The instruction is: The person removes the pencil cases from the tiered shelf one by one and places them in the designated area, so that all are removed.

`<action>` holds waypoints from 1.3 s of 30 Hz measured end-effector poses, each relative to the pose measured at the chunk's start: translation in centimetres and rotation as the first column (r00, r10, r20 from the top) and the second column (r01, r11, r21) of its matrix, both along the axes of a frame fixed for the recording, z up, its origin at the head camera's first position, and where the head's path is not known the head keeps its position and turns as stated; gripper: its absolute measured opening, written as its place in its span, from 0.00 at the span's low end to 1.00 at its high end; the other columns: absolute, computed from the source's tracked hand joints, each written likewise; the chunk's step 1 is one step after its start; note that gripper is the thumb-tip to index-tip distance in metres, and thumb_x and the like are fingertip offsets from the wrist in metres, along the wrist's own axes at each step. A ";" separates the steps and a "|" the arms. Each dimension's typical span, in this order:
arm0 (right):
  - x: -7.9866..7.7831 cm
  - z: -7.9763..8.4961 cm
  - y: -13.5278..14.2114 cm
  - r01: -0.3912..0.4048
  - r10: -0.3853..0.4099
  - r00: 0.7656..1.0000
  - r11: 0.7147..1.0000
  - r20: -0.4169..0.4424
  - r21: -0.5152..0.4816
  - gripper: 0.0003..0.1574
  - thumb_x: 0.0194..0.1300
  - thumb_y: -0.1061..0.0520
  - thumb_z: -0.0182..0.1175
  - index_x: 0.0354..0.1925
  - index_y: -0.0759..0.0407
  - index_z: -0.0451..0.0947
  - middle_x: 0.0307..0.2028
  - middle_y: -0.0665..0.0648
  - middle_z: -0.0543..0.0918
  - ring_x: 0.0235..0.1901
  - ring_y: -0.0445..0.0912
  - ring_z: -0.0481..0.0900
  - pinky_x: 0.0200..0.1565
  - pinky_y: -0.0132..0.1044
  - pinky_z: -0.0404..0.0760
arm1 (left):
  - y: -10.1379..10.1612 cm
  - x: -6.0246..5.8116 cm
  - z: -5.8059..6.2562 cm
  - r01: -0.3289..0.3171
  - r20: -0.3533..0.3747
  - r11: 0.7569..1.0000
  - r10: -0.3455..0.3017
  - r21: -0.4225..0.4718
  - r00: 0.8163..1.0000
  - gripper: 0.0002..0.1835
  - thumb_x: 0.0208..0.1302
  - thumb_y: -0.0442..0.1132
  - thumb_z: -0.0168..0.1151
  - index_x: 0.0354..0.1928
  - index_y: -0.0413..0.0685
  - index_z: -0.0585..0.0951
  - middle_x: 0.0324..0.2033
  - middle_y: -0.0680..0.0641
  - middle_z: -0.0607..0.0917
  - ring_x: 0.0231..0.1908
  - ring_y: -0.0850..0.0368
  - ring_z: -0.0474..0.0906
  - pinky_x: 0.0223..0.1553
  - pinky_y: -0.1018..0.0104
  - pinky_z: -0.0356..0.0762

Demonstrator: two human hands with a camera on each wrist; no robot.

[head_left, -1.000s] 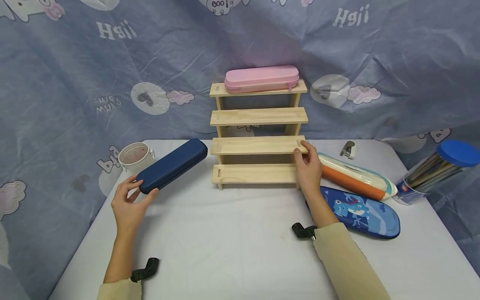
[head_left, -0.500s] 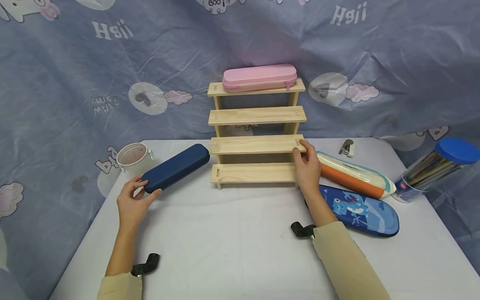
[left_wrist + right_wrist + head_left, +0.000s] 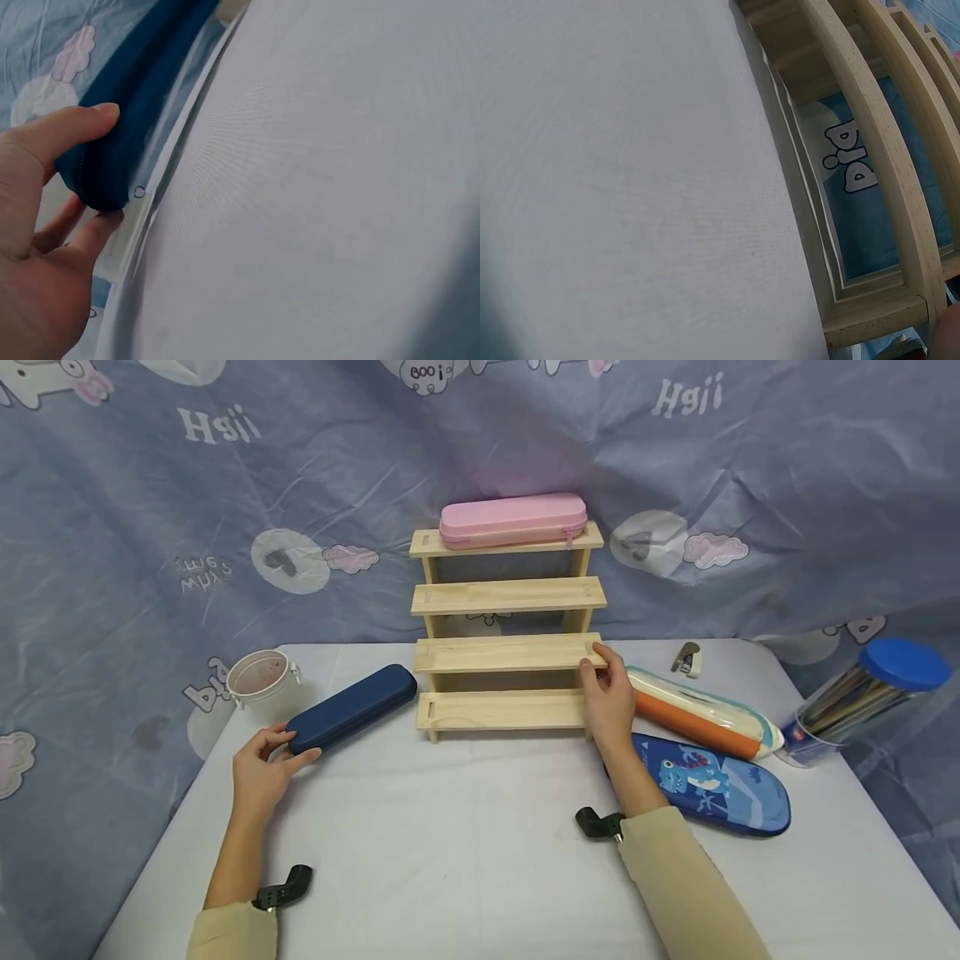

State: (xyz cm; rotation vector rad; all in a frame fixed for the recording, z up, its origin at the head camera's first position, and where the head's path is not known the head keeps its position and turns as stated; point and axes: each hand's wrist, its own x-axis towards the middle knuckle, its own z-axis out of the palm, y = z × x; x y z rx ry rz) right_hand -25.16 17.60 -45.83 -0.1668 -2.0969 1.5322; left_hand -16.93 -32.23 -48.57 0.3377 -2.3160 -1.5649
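Note:
My left hand pinches the near left end of a dark blue zip pencil case, with the thumb on one side and fingers on the other. In the left wrist view the thumb lies against the case and fingertips touch its end. Whether the case meets the table is unclear. My right hand grips the right end of a wooden four-step shelf at its second-lowest board. The right wrist view shows the shelf's boards from the side, with only a bit of the hand at the edge.
A pink pencil case lies on the top board. Left stands a white bucket. To the right are a pencil-shaped case, a dinosaur pencil case, a stapler and a blue-lidded tub of sticks.
The far end of the dark blue pencil case has come down, and the case has shifted slightly right, closer to the shelf. My right hand keeps its place on the shelf.

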 end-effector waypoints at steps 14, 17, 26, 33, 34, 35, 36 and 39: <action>0.2 0.2 -0.1 0.010 -0.010 1.000 1.000 -0.004 -0.003 0.26 0.66 0.39 0.57 0.61 0.40 0.74 0.55 0.51 0.79 0.49 0.42 0.78 0.52 0.37 0.77 | -0.4 -0.1 -0.9 0.034 0.010 0.998 -0.033 -0.057 0.999 0.27 0.43 0.35 0.80 0.47 0.35 0.79 0.60 0.47 0.74 0.59 0.48 0.71 0.53 0.71 0.75; 0.2 0.2 -0.1 0.011 -0.011 1.000 1.000 0.004 0.002 0.26 0.66 0.39 0.57 0.61 0.40 0.74 0.54 0.51 0.79 0.49 0.43 0.78 0.52 0.38 0.77 | -0.5 -0.1 -0.9 0.050 0.004 0.997 -0.050 -0.061 0.999 0.28 0.44 0.36 0.79 0.48 0.35 0.79 0.61 0.46 0.73 0.59 0.47 0.71 0.53 0.70 0.75; 0.0 0.0 -0.1 -0.001 0.001 1.000 1.000 -0.005 0.009 0.26 0.66 0.38 0.57 0.61 0.39 0.74 0.54 0.50 0.80 0.49 0.42 0.79 0.52 0.38 0.77 | -0.5 0.6 -0.3 0.012 -0.005 0.998 -0.012 -0.068 1.000 0.28 0.47 0.43 0.78 0.50 0.39 0.79 0.58 0.46 0.75 0.53 0.49 0.75 0.47 0.75 0.77; 0.1 0.2 -0.1 0.009 -0.009 1.000 1.000 -0.008 0.014 0.26 0.66 0.39 0.57 0.61 0.40 0.74 0.54 0.49 0.80 0.48 0.41 0.79 0.51 0.37 0.77 | 0.4 0.7 1.5 -0.130 -0.046 0.975 0.124 -0.180 0.991 0.27 0.47 0.54 0.77 0.48 0.50 0.83 0.45 0.45 0.80 0.40 0.51 0.73 0.30 0.72 0.70; 0.1 0.2 -0.1 0.010 -0.010 1.000 1.000 -0.006 0.014 0.26 0.66 0.38 0.57 0.61 0.39 0.74 0.53 0.49 0.80 0.48 0.42 0.79 0.51 0.37 0.78 | 0.6 0.7 1.9 -0.142 -0.067 0.973 0.132 -0.184 0.989 0.26 0.47 0.53 0.77 0.47 0.50 0.83 0.43 0.43 0.80 0.38 0.51 0.72 0.30 0.70 0.68; 0.1 0.2 -0.1 0.009 -0.009 1.000 1.000 -0.001 0.013 0.26 0.66 0.38 0.57 0.61 0.39 0.74 0.53 0.49 0.81 0.47 0.42 0.80 0.51 0.38 0.78 | 0.8 0.7 2.2 -0.148 -0.085 0.972 0.135 -0.184 0.987 0.25 0.47 0.52 0.77 0.47 0.50 0.84 0.41 0.42 0.80 0.37 0.51 0.71 0.29 0.69 0.67; 0.1 0.2 -0.1 0.009 -0.009 1.000 1.000 0.001 0.014 0.26 0.66 0.38 0.57 0.61 0.39 0.74 0.52 0.49 0.81 0.47 0.42 0.80 0.50 0.38 0.78 | 0.9 0.7 2.5 -0.147 -0.102 0.973 0.130 -0.180 0.986 0.25 0.48 0.52 0.77 0.47 0.49 0.83 0.40 0.42 0.80 0.36 0.51 0.71 0.30 0.68 0.66; 0.1 0.2 -0.2 0.009 -0.009 1.000 1.000 -0.008 0.011 0.26 0.66 0.39 0.57 0.61 0.40 0.74 0.52 0.50 0.81 0.47 0.42 0.80 0.50 0.38 0.78 | 1.4 0.3 3.4 -0.104 -0.158 0.984 0.081 -0.144 0.984 0.24 0.50 0.48 0.76 0.48 0.46 0.82 0.41 0.43 0.81 0.38 0.51 0.73 0.33 0.70 0.67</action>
